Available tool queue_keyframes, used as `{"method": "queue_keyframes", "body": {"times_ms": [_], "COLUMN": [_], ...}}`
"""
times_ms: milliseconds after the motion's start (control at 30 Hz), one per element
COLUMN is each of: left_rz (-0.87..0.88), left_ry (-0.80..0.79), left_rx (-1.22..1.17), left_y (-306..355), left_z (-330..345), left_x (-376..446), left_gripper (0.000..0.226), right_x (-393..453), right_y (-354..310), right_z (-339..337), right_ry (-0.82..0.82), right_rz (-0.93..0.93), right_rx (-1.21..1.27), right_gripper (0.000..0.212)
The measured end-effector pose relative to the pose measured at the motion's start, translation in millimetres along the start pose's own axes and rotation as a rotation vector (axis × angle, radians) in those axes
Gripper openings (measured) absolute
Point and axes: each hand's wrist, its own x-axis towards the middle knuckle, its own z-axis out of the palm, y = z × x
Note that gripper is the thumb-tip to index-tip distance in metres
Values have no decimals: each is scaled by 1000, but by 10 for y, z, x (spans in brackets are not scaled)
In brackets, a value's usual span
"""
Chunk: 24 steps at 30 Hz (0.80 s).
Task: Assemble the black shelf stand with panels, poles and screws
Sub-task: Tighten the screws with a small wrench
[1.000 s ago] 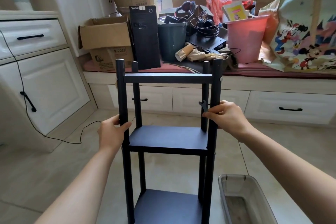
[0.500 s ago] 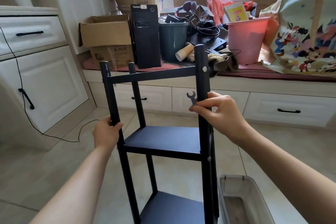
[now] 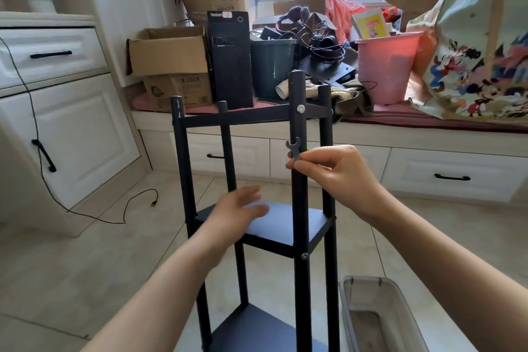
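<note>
- Right hand (image 3: 337, 177): fingers and thumb pinched on a small flat black open-end wrench (image 3: 295, 148), its forked end pointing up; the hand lies against the near right pole (image 3: 298, 123) of the stand.
- Left hand (image 3: 237, 208): blurred, fingers relaxed and spread, holding nothing, in front of the middle shelf panel (image 3: 283, 223); contact with it cannot be told.
- Black shelf stand with round poles and flat panels (image 3: 254, 117): upright on the pale tiled floor (image 3: 85, 266), turned corner-on to the camera. A silver screw head (image 3: 300, 108) shows on the near right pole at the top panel, a darker screw (image 3: 304, 256) on the same pole just under the middle panel. The bottom panel (image 3: 257, 331) is partly seen.
- Clear plastic bin (image 3: 380, 320): on the floor just right of the stand.
- Window seat (image 3: 428, 123) behind the stand, carrying:
  - black desktop computer tower (image 3: 230, 60), with white lettering at the top, partly covered, beginning "Think";
  - open brown cardboard box (image 3: 168, 51) on a second box (image 3: 177, 91) printed "X-2019";
  - dark green bin (image 3: 271, 66), pink plastic bin (image 3: 385, 66), black headphones and cables (image 3: 308, 26);
  - large bag printed with cartoon mice and ducks (image 3: 474, 60).
- White cabinet with black handles (image 3: 57, 123): at left, with a black cable (image 3: 94, 214) trailing to the floor.
</note>
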Motion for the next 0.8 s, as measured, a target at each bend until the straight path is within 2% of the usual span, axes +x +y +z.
{"method": "queue_keyframes", "body": {"times_ms": [100, 200, 467, 800], "left_rz": [-3, -9, 179, 278], "left_ry": [-171, -166, 6, -74], "left_rx": [-260, -406, -349, -290], "left_y": [99, 136, 74, 94], "left_z": [209, 340, 510, 398], "left_x": [-115, -156, -167, -171], "left_gripper": [30, 24, 16, 14], "right_x": [18, 33, 59, 60], "right_y": [-16, -11, -79, -167], "right_z": [18, 28, 39, -26], "right_ry": [-13, 10, 87, 106], "right_rz": [-17, -20, -11, 53], "right_rx": [-4, 25, 78, 168], "right_gripper": [13, 12, 17, 20]}}
